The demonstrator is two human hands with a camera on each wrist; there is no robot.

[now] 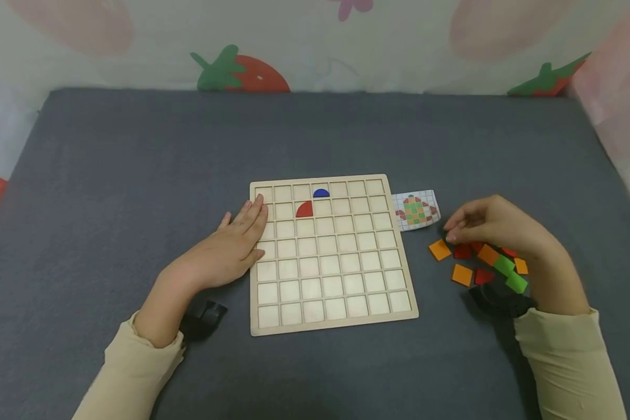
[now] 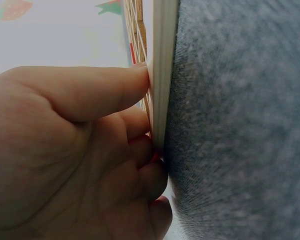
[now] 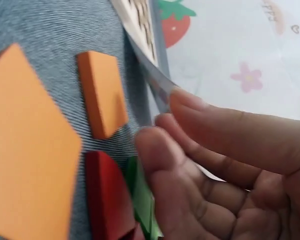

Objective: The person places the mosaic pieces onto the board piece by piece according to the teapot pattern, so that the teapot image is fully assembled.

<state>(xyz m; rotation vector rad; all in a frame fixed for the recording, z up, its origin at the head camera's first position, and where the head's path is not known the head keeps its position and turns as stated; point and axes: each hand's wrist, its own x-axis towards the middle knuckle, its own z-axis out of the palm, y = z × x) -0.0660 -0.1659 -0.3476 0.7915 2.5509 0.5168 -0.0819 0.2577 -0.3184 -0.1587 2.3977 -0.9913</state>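
- Bearings as in the head view, 12 o'clock at the far edge of the table (image 1: 136, 157).
- Gridded wooden board (image 1: 334, 325): mid-table, slightly skewed. Seven cells by seven.
- Left hand (image 1: 226, 248): at the board's 9 o'clock, fingers long and nearly straight, resting on the left border and the cells next to it; thumb also on that border. Grasps nothing.
- Two pieces in the grid, both at the left hand's 2 o'clock: blue half-round (image 1: 321, 193) in the top row, fourth cell from the left; red quarter-round (image 1: 304, 209) one row nearer, third cell.
- Right hand (image 1: 496, 224): about the board's 3 o'clock, well apart from it, over the loose pieces. Fingers bent; right wrist view has a gap between thumb and forefinger, nothing seen gripped.
- Loose pieces about the right hand: orange square (image 1: 440, 250) at 8 o'clock, near the fingertips; second orange square (image 1: 462, 275) at 7; red curved piece (image 1: 484, 276) at 6; green squares (image 1: 516, 283) at 5. More red and orange among them, partly covered by the hand.
- Pattern card (image 1: 416, 209): board's 2 o'clock, just beside its right edge; right hand's 9 o'clock. Coloured design on a printed grid.
- Strawberry-print cloth (image 1: 399, 64) beyond the table, 12 o'clock.
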